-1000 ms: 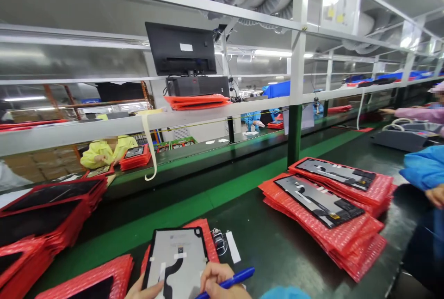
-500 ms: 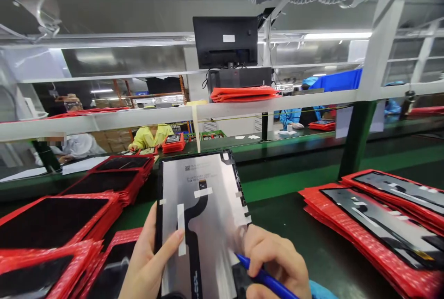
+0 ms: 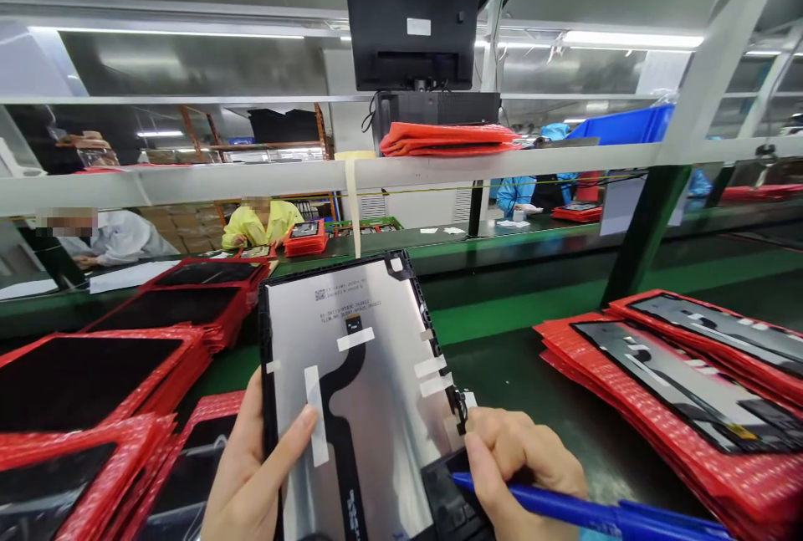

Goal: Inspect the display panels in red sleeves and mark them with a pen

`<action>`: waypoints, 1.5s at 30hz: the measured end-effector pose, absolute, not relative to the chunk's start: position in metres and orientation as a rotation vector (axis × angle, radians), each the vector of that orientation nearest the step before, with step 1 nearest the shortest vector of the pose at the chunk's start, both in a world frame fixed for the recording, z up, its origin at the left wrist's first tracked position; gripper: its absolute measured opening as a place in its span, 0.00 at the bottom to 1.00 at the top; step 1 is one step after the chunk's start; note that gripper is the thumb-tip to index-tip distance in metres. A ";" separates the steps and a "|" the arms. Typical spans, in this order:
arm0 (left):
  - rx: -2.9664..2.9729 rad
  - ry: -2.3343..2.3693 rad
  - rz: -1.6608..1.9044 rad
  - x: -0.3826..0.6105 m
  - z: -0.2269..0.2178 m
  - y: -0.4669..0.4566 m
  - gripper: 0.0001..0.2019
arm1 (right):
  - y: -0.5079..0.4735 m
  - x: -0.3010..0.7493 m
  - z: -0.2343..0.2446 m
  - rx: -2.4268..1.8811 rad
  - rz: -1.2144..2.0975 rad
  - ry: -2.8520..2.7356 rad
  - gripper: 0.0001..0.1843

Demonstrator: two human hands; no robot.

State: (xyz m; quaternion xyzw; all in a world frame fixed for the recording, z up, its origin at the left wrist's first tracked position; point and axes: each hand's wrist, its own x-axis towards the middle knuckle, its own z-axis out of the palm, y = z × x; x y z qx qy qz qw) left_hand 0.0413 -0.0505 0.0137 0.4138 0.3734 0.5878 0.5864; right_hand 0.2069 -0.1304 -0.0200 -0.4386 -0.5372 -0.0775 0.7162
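Observation:
My left hand [image 3: 260, 461] grips the left side of a tablet display panel [image 3: 389, 407], its thumb lying on the silvery back. A black ribbon cable [image 3: 345, 432] runs down the panel, with white tape strips on and around it. My right hand [image 3: 530, 466] is closed round a blue pen [image 3: 552, 506], whose tip points left over a black part at the panel's lower right. Its thumb and forefinger are at the panel's right edge, beside a small white piece. A small blue mark shows low on the panel. The panel's lower end is cut off by the frame.
Stacks of panels on red bubble-wrap pouches [image 3: 188, 340] stand at left; another such stack [image 3: 633, 415] is at right. Ahead, a white rail [image 3: 251, 176] carries red pouches [image 3: 445, 138] below a monitor [image 3: 411, 31]. Several people sit beyond the green-and-black bench.
The head view has tipped down slightly. The panel has shifted left in view, and my right hand has moved to its edge. The pen has swung to lie flatter, its tip off the silvery surface.

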 end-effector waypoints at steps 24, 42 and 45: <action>0.849 0.960 1.377 0.044 0.018 -0.046 0.43 | -0.119 0.215 -0.023 -0.729 0.132 -1.191 0.21; 1.013 0.997 1.348 0.037 0.023 -0.042 0.40 | -0.122 0.245 0.000 -0.975 0.770 -1.090 0.24; 1.036 0.998 1.355 0.037 0.023 -0.042 0.41 | -0.123 0.243 -0.002 -0.982 0.827 -1.140 0.18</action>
